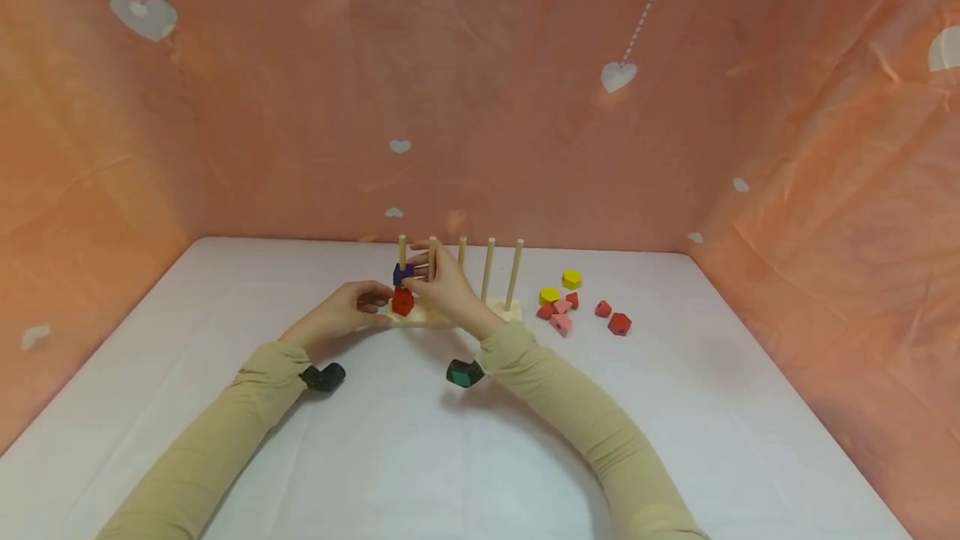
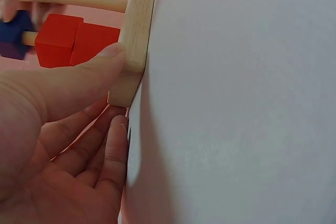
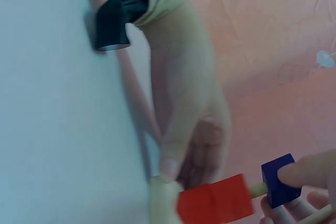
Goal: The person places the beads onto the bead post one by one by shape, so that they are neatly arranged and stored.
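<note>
A wooden peg stand (image 1: pixel 512 312) with several upright pegs sits toward the back of the table. Two red blocks (image 2: pixel 59 40) are stacked on its leftmost peg, down at the base. My left hand (image 1: pixel 347 308) grips the base's left end, thumb on the front side and fingers around the end. Higher on that same peg is a dark blue block (image 3: pixel 281 180), apart from the red ones, with a bit of bare peg between. My right hand (image 1: pixel 450 286) pinches this blue block between thumb and fingers; the peg's tip sticks out above it.
Right of the stand lie loose blocks: two yellow hexagonal ones (image 1: pixel 572 279), pink ones (image 1: pixel 561 323) and several red ones (image 1: pixel 619 324). A dark camera (image 1: pixel 323 377) hangs at each wrist. Pink cloth walls (image 1: pixel 480 107) enclose the white table (image 1: pixel 360 457) at back and sides.
</note>
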Demonstrator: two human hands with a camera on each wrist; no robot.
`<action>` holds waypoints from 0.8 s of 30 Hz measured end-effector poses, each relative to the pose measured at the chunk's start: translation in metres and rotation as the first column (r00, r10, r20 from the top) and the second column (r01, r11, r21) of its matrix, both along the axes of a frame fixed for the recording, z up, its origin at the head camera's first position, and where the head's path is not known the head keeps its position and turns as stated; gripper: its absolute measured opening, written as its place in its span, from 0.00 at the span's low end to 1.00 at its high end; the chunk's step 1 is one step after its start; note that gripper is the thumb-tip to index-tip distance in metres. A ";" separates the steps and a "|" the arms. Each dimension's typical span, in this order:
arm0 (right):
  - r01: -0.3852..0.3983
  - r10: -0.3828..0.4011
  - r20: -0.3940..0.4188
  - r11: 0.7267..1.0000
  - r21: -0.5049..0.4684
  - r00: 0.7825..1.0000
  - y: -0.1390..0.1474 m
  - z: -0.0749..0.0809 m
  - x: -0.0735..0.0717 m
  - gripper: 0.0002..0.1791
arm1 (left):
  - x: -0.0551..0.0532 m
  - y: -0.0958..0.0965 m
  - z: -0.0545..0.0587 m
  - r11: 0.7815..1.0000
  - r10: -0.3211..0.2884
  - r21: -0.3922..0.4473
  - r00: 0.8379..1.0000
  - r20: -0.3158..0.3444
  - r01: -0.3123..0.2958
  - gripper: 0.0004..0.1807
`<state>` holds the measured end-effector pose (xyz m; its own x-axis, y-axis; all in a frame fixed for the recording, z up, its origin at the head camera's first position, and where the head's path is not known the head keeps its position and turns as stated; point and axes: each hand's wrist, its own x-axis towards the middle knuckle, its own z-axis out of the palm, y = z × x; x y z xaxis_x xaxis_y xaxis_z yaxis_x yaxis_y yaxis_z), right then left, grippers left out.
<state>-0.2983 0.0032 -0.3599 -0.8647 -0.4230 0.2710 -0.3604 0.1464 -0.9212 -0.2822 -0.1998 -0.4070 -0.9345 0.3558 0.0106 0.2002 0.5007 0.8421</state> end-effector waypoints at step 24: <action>-0.057 0.059 -0.008 0.983 0.173 0.998 0.031 -0.010 0.022 0.34 | 0.001 0.001 -0.002 0.999 0.017 0.033 1.000 0.017 -0.018 0.29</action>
